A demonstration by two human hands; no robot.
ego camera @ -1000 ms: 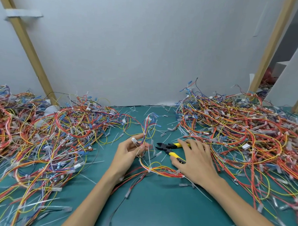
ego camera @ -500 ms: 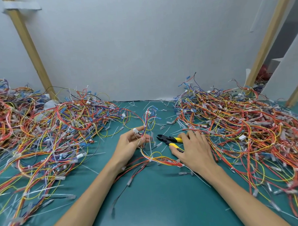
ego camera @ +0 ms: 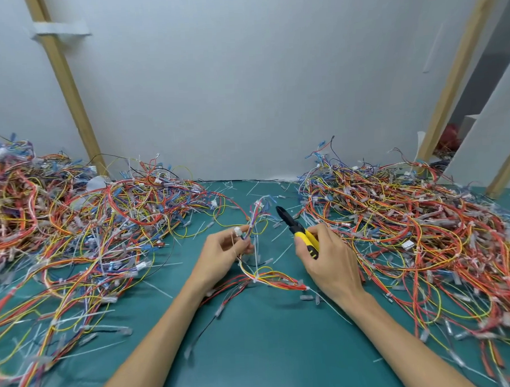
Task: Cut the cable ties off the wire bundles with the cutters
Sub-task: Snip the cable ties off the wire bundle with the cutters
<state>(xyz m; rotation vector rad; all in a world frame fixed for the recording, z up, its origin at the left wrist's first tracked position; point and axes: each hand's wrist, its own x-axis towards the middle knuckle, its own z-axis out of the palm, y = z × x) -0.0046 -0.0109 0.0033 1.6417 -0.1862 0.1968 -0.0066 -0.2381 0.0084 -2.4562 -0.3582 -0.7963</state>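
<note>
Near the front edge of the table [ego camera: 269,353], your forearms reach in over the green top, and both hands work just short of its middle. Your left hand [ego camera: 221,254] pinches a thin wire bundle [ego camera: 256,222] between thumb and fingertips. Your right hand [ego camera: 328,259] is clenched round the yellow handles of the cutters [ego camera: 296,228], whose black nose points up and left at the bundle, near it but not touching.

The risk, as I judge it, lies in the blades. The ties sit tight against thin insulated wires, so if you bite too deep or at a slant you may nick a wire along with the tie. Your left fingertips are also close to where the nose is aimed, and a slip could catch them.

The bundle looks limp and springy. Red, yellow and blue strands fan up above your fingers with small connectors at their tips. Below your hand they trail down to a white cable tie [ego camera: 255,280] that gathers them on the table between your wrists.

Farther out, the left wire pile [ego camera: 83,230] and the right wire pile [ego camera: 410,230] spread toward the table's sides, with cut tie scraps [ego camera: 280,238] strewn between them. A pale wall [ego camera: 258,90] stands at the back edge.
</note>
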